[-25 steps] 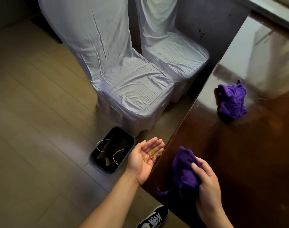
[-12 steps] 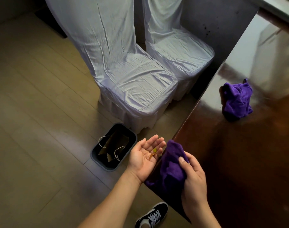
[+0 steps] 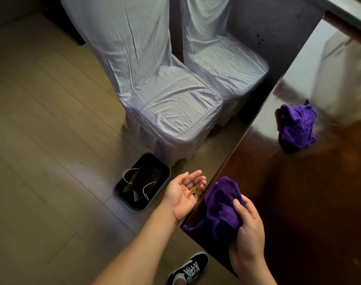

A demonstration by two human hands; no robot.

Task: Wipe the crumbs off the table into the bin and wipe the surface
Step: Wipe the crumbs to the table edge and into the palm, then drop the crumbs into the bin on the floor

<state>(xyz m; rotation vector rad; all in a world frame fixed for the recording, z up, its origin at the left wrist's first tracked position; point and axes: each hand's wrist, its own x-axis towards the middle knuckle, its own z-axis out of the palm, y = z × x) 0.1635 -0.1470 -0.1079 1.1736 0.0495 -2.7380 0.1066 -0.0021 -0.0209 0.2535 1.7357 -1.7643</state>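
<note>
Across the right side of the view runs the dark, glossy wooden table (image 3: 299, 202), its long edge slanting from upper right down to the lower middle. Beside it stand two chairs in pale fitted covers, the nearer chair (image 3: 165, 95) with its seat facing the table edge and the farther chair (image 3: 222, 60) just behind it. On the light wood-plank floor, between the nearer chair and the person's left forearm, sits a dark rectangular bin (image 3: 141, 183); a brown paper bag with looped cord handles lies inside it. A crumpled purple cloth (image 3: 296, 125) rests alone on the tabletop, well apart from the hands. At the table's near edge the right hand (image 3: 247, 231) is closed around a second purple cloth (image 3: 220, 208), bunched under the fingers, with a corner of it hanging over the edge. The left hand (image 3: 184, 194) is held palm up and cupped open just beside the table edge, below the cloth's leading fold, gripping nothing. Small crumbs (image 3: 194, 190), yellowish-green and orange, lie on its fingers near the edge. A black-and-white sneaker (image 3: 188, 269) shows on the floor at the bottom.
</note>
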